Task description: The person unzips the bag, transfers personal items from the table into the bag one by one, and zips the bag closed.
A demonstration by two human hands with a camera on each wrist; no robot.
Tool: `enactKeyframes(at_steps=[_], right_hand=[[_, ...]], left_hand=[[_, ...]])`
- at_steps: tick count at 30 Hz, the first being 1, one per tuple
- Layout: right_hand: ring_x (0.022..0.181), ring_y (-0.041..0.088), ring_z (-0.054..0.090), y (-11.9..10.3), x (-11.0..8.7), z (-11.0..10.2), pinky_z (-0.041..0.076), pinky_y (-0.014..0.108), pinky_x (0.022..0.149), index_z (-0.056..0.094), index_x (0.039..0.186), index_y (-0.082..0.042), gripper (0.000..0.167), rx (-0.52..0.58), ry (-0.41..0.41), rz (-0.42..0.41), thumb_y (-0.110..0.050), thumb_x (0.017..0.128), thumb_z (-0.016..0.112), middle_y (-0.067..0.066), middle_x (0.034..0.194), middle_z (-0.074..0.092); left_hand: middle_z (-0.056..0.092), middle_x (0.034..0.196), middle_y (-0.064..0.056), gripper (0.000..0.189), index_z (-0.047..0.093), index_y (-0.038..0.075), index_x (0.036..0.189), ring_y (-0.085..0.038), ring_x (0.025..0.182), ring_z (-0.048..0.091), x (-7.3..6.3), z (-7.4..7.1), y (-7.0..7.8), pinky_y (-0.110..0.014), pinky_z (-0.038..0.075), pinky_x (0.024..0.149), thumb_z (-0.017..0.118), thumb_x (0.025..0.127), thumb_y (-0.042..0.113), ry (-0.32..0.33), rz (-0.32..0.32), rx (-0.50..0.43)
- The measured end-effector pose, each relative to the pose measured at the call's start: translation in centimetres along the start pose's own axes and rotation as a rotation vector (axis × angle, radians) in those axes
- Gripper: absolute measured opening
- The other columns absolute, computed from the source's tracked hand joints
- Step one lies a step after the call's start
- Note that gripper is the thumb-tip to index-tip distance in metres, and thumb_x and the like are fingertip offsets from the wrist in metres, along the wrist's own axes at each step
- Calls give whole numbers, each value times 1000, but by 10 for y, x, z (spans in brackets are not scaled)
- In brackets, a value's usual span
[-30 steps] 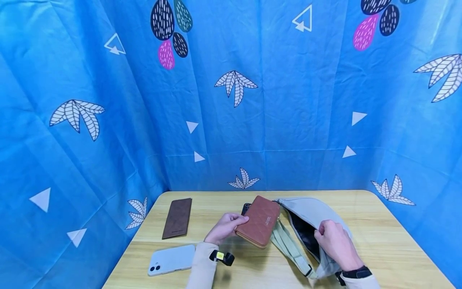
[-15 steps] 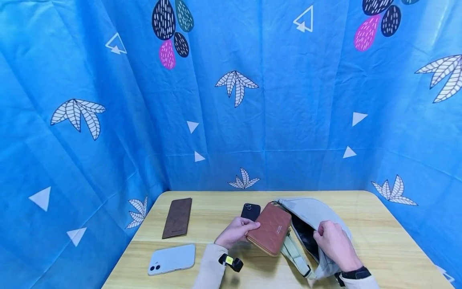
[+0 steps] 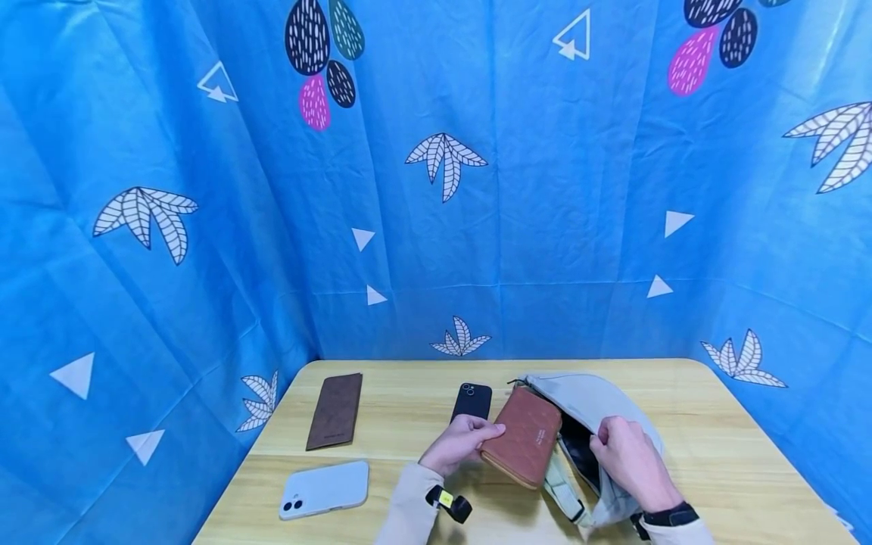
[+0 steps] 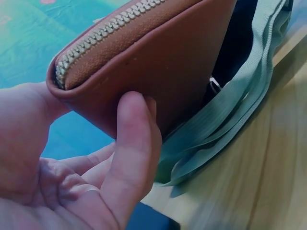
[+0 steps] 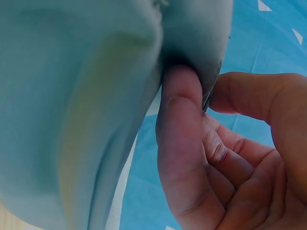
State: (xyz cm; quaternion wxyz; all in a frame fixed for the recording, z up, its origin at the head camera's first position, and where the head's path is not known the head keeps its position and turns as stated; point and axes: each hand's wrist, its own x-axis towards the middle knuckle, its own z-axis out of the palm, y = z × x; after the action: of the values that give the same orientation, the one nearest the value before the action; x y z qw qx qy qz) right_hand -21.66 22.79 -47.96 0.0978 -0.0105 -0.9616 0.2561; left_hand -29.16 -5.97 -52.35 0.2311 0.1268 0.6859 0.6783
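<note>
A brown quilted zip wallet [image 3: 523, 435] is pinched at its near-left corner by my left hand [image 3: 459, 443], thumb on top. Its far-right side overlaps the mouth of a grey waist bag [image 3: 593, 397]. In the left wrist view the wallet's metal zipper [image 4: 110, 31] runs along its edge, beside the bag's pale green strap [image 4: 225, 115]. My right hand [image 3: 630, 458] pinches the edge of the bag's opening between thumb and fingers, and the dark lining [image 3: 579, 446] shows. The right wrist view has the bag fabric [image 5: 192, 33] between those fingertips.
A black phone [image 3: 471, 401] lies just behind my left hand. Further left on the wooden table [image 3: 409, 378] are a dark brown long wallet [image 3: 335, 411] and a light blue phone [image 3: 325, 490]. A blue patterned curtain [image 3: 545, 227] surrounds the table.
My left hand has carried the brown zip wallet rightward and a little nearer, up to the bag's mouth, uncovering the black phone. My right hand keeps its hold on the bag's edge.
</note>
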Motion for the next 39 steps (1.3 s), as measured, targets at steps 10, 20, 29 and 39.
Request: enactKeyframes(at_steps=[10, 20, 29, 39], right_hand=[[54, 16, 46, -4, -2, 0, 35, 31, 51, 50, 66, -12, 27, 13, -8, 2, -10, 89, 65, -2, 60, 46], [54, 15, 46, -7, -2, 4, 36, 30, 51, 52, 67, -12, 26, 12, -11, -25, -10, 89, 67, -2, 61, 48], [53, 14, 45, -8, -2, 10, 34, 28, 50, 50, 66, -13, 28, 17, -42, -8, -9, 89, 66, -4, 59, 42], [51, 13, 42, -12, -3, 12, 31, 27, 48, 47, 63, -13, 31, 32, -69, 9, -7, 87, 66, -6, 59, 37]], left_hand=[[74, 81, -2, 27, 71, -1, 100, -10, 70, 74, 2, 19, -3, -24, 62, 66, 73, 97, 26, 50, -10, -45], [76, 86, -6, 29, 70, -2, 105, -11, 74, 74, 2, 31, -7, -28, 63, 70, 73, 96, 25, 70, -15, -67], [75, 81, -2, 24, 70, 2, 100, -9, 69, 72, 2, 44, -12, -24, 61, 64, 74, 95, 25, 73, -24, -86], [79, 91, -10, 22, 65, 3, 105, -11, 76, 74, 2, 55, -15, -28, 63, 71, 73, 97, 22, 44, -43, -119]])
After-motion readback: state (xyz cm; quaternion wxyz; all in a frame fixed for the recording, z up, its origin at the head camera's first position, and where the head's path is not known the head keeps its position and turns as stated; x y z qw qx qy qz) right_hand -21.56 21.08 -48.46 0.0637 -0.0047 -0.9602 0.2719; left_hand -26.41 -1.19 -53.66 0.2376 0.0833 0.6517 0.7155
